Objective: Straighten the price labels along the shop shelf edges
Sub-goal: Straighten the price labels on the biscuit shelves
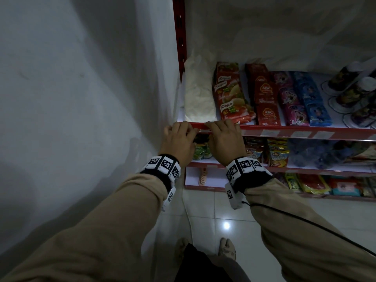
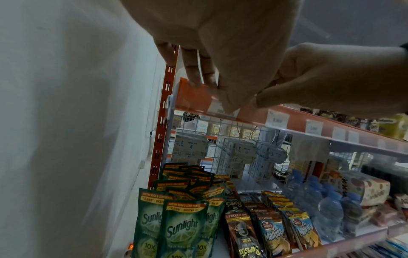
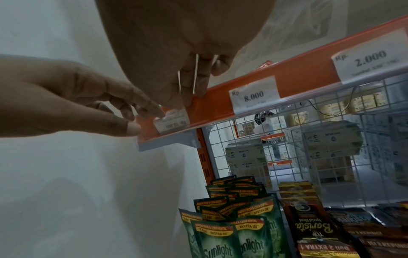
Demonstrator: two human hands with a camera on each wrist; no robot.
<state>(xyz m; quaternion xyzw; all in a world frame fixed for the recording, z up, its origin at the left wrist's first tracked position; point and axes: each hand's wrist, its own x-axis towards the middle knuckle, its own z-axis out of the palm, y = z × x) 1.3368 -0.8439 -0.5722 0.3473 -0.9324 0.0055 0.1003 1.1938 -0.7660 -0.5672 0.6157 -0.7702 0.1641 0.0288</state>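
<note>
A small white price label [image 3: 173, 120], printed side upside down, sits in the clear strip at the left end of the red shelf edge [image 1: 284, 132]. My left hand [image 3: 148, 122] pinches the label's left end, fingers on top and thumb below. From the right, my right hand [image 3: 185, 101] holds the label's top edge with curled fingers. In the head view the left hand [image 1: 193, 131] and the right hand [image 1: 211, 128] almost meet over the label [image 1: 203, 130]. Further right on the strip stand an 8.000 label [image 3: 253, 94] and a 2.000 label [image 3: 371, 59].
A white wall [image 1: 81, 98] closes the left side beside the red upright [image 1: 180, 37]. Sachet packs [image 1: 232, 94] lie on the shelf behind the edge. Green Sunlight pouches [image 2: 183, 227] and snack packs [image 2: 273, 232] fill the shelf below. A cable [image 1: 305, 220] hangs from my right wrist.
</note>
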